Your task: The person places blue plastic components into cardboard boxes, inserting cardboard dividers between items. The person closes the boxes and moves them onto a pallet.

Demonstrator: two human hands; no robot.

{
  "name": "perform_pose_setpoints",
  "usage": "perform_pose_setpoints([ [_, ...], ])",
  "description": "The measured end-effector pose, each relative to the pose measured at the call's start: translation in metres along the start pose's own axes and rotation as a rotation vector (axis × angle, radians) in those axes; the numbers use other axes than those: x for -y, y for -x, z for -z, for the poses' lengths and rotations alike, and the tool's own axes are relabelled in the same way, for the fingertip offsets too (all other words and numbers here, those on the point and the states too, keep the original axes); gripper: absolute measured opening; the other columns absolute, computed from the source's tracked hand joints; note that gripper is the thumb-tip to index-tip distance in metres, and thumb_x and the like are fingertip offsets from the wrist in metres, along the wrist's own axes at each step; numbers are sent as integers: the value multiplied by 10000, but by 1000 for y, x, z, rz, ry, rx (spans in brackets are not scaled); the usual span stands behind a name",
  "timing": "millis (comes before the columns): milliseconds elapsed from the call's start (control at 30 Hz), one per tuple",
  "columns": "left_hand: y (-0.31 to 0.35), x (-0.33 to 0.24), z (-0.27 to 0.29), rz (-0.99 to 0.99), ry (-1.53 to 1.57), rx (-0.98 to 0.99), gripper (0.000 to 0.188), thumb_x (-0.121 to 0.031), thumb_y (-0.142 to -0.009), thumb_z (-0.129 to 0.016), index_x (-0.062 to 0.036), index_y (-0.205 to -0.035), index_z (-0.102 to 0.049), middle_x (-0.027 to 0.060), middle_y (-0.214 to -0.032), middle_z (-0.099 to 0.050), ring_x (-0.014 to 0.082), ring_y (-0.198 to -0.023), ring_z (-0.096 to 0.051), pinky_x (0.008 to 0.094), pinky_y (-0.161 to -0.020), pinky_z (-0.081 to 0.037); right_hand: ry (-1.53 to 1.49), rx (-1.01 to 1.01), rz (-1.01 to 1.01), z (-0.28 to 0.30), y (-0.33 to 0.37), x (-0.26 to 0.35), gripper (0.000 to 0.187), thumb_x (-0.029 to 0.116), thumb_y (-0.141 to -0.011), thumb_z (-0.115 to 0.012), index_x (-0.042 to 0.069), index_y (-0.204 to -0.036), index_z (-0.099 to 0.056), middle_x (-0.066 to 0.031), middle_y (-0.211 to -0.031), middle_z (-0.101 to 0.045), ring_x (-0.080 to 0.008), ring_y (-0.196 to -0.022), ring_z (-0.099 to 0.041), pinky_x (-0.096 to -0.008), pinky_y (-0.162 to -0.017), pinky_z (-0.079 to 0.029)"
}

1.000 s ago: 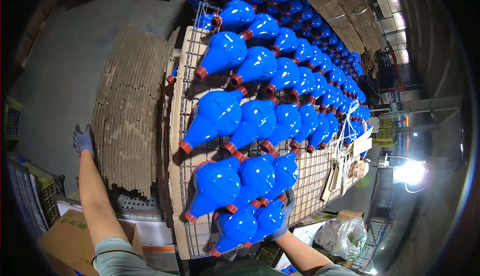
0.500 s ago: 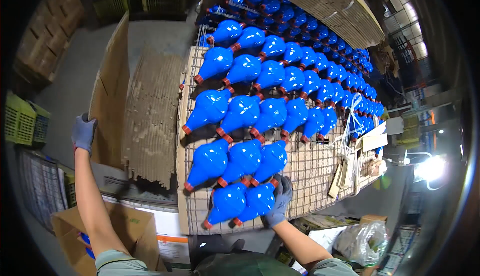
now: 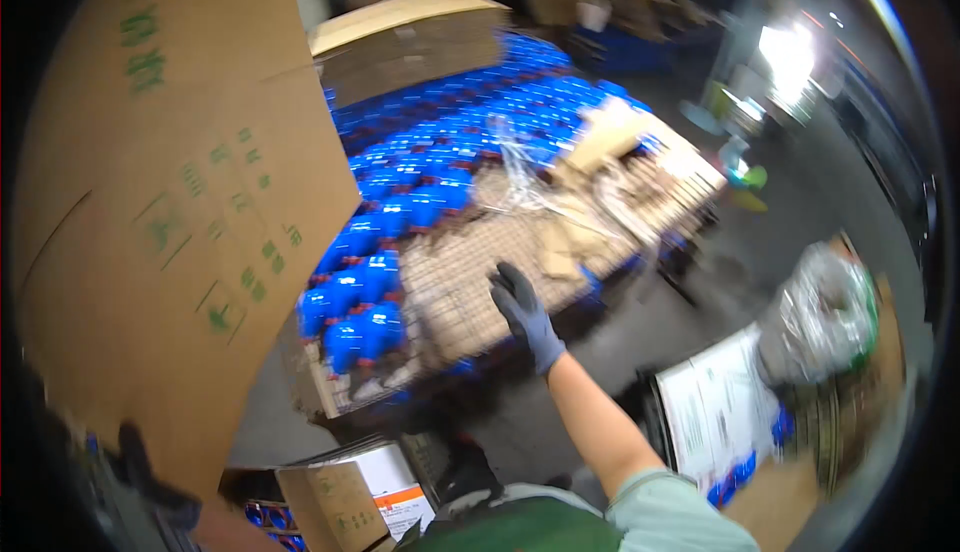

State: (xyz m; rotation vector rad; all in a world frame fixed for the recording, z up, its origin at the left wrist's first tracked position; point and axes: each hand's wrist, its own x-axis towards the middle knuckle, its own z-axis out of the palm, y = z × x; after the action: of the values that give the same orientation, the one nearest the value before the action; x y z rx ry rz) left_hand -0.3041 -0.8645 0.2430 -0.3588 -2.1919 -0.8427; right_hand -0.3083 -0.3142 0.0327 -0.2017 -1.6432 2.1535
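A large brown cardboard sheet (image 3: 200, 202) with green print stands up across the left side, held by its lower edge in my left hand (image 3: 155, 482). That hand wears a dark glove, is closed on the cardboard and looks blurred. My right hand (image 3: 525, 312), in a grey glove, reaches out over the wire-mesh rack (image 3: 470, 277) with its fingers stretched and nothing in them. To its left sit rows of glossy blue, bulb-shaped bottles (image 3: 345, 344) with red ends. The cardboard hides part of the rows on the left.
Loose cardboard pieces (image 3: 560, 252) and white straps (image 3: 515, 182) lie on the rack's right part. A cardboard stack (image 3: 415, 52) rests behind the bottles. An open carton (image 3: 345, 502) stands below, and a clear plastic bag (image 3: 825, 317) sits at right.
My left hand has raised the cardboard sheet and brought it closer, across the left side. My right hand has left the nearest bottles and opened over the mesh. The view has swung right.
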Motion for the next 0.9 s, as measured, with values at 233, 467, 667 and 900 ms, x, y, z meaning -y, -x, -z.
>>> perform_pose_setpoints([
  [233, 91, -106, -138, 510, 744, 301, 309, -220, -985, -509, 29, -1138, -612, 140, -1118, -605, 276, -1041, -569, 374, -910, -472, -186, -73, -54, 237, 173, 219, 535, 388, -982, -597, 53, -1391, -513, -75, -1320, -599, -178, -1141, -598, -337, -928, -496],
  [467, 194, -257, -252, 436, 1058, 1028, 304, -215, -921, -598, 5, -1131, -589, 136, -1103, -576, 286, -1041, -530, 371, -908, -444, -320, -563, 146, 355, 486, 336, 497, 164, -886, -627, -14, -1340, -528, -149, -1183, -660, -254, -1047, -654, -392, -826, -563],
  [667, 254, -518, -302, -786, 960, 1080, 662, -183, -857, -706, -44, -1450, -447, 215, -1477, -426, 394, -1401, -352, 475, -1157, -286, 337, -864, -152, 291, 510, 390, 538, 163, -823, -673, -64, -1294, -550, -111, -1160, -665, -185, -1005, -650, -302, -889, -511],
  [900, 329, -711, -364, -1142, 1491, 1077, 629, -334, -951, -535, -90, -1501, -352, 185, -1508, -402, 385, -1421, -327, 513, -1187, -191, -16, -928, -27, 354, 398, 292, 458, 309, -986, -609, 46, -1351, -525, -24, -1133, -611, -111, -992, -584, -293, -825, -510],
])
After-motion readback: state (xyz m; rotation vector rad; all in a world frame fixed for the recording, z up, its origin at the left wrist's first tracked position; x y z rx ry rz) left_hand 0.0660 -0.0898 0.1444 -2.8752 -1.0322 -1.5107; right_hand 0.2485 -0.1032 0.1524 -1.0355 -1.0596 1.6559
